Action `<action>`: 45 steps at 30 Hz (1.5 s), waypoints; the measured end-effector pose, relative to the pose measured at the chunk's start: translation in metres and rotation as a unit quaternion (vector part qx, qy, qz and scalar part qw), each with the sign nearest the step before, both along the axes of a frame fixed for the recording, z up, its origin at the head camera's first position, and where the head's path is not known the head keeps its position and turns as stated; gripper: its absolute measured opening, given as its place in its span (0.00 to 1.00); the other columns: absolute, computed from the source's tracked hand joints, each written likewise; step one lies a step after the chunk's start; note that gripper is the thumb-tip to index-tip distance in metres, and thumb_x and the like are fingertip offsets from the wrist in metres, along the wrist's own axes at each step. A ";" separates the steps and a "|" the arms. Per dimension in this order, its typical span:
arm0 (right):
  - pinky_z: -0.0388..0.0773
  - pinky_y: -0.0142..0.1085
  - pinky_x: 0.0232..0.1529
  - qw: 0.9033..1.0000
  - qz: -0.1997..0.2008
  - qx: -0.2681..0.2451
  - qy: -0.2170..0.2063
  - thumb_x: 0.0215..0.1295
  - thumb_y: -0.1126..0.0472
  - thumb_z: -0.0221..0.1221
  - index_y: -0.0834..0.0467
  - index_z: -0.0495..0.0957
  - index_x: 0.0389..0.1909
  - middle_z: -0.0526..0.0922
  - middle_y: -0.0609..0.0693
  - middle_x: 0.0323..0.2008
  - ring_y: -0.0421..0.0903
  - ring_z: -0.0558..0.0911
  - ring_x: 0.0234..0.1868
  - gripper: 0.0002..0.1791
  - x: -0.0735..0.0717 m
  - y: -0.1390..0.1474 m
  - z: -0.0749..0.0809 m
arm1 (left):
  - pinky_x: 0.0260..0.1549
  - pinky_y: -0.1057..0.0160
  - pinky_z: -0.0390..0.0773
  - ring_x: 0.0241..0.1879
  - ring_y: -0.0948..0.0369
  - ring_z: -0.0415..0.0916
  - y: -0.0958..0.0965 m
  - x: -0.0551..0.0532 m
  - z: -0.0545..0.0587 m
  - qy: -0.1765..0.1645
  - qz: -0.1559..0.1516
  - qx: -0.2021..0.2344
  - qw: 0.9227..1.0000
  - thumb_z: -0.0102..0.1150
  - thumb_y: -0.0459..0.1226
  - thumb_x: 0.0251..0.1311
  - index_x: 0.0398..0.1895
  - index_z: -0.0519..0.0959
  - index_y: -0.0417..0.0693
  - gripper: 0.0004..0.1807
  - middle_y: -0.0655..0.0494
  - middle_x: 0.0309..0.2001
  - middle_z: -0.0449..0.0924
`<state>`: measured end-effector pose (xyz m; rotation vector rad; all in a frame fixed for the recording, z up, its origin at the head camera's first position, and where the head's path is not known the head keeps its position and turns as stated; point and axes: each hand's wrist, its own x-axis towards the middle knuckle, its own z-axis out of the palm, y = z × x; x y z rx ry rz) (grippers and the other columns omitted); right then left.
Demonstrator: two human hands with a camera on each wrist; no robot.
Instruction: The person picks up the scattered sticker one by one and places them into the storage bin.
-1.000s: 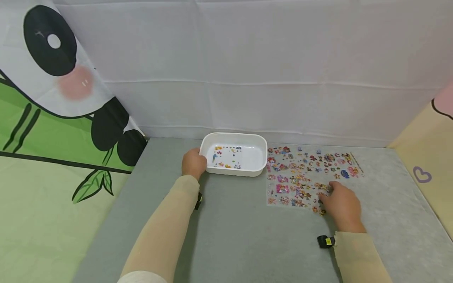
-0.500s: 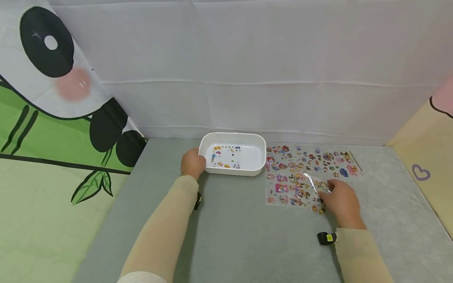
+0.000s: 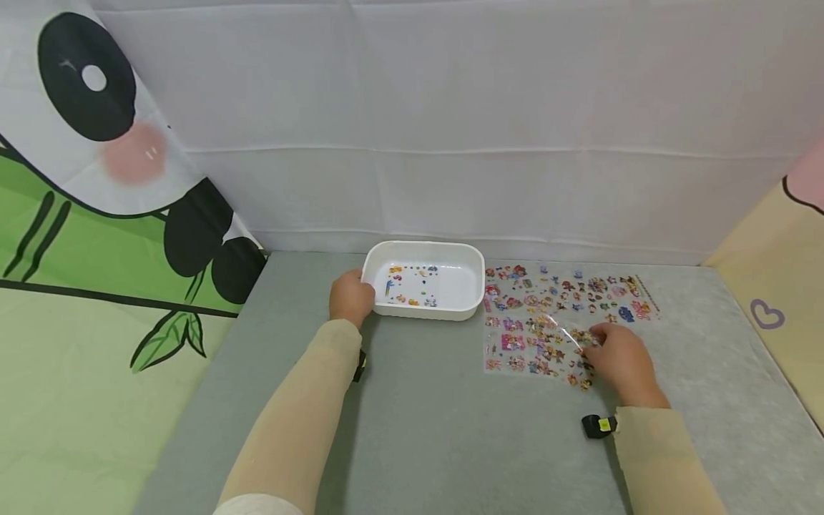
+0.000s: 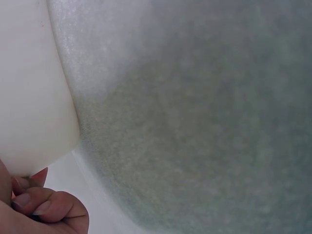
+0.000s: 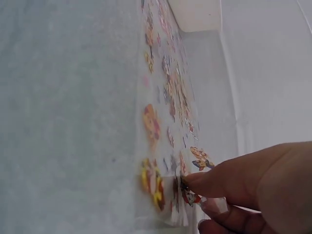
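Note:
My left hand (image 3: 351, 299) grips the left end of a white plastic tray (image 3: 473, 286). In the left wrist view its fingers (image 4: 58, 207) are curled at the tray's corner (image 4: 36, 92). Inside the tray, small colourful stickers (image 3: 412, 286) show on the floor. To its right lie clear sheets of cartoon stickers (image 3: 515, 325). My right hand (image 3: 623, 365) pinches the right edge of the nearer sheet between thumb and fingers. That edge bends up from the table, and a shiny streak crosses it. In the right wrist view, the thumb (image 5: 214, 180) presses against the raised sticker film (image 5: 190, 197).
A grey cloth covers the table (image 3: 425, 429). Behind it hangs a white backdrop (image 3: 489, 193). Printed cartoon cloth (image 3: 84, 250) stands at the left, and a yellow panel (image 3: 772, 286) is at the right.
My right hand has risen slightly with the sheet's edge, and a shiny fold has appeared in the sheet. The left hand and the tray stay in place.

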<state>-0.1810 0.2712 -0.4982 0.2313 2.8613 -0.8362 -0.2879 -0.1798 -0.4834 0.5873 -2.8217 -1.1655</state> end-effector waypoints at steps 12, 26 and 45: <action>0.69 0.45 0.33 0.999 0.031 -0.007 0.005 0.69 0.60 0.61 0.70 0.76 0.51 0.77 0.58 0.35 0.53 0.73 0.33 0.18 -0.005 0.006 0.001 | 0.51 0.50 0.80 0.49 0.50 0.78 0.002 0.002 0.005 -0.003 -0.001 -0.006 1.000 0.49 0.32 0.70 0.67 0.76 0.38 0.23 0.43 0.56 0.83; 0.75 0.52 0.42 0.997 0.051 -0.056 0.021 0.76 0.59 0.53 0.67 0.81 0.52 0.82 0.67 0.48 0.60 0.79 0.45 0.17 -0.006 0.010 0.005 | 0.50 0.50 0.80 0.49 0.50 0.78 -0.001 0.003 0.003 0.004 -0.014 -0.005 1.000 0.48 0.32 0.70 0.68 0.76 0.39 0.24 0.44 0.56 0.83; 0.72 0.42 0.34 0.991 0.027 -0.126 -0.029 0.80 0.57 0.48 0.68 0.78 0.58 0.82 0.54 0.36 0.50 0.75 0.36 0.20 -0.005 0.012 0.025 | 0.51 0.49 0.79 0.48 0.49 0.78 -0.002 0.001 0.001 0.007 -0.012 -0.004 1.000 0.48 0.31 0.70 0.67 0.77 0.39 0.24 0.44 0.55 0.83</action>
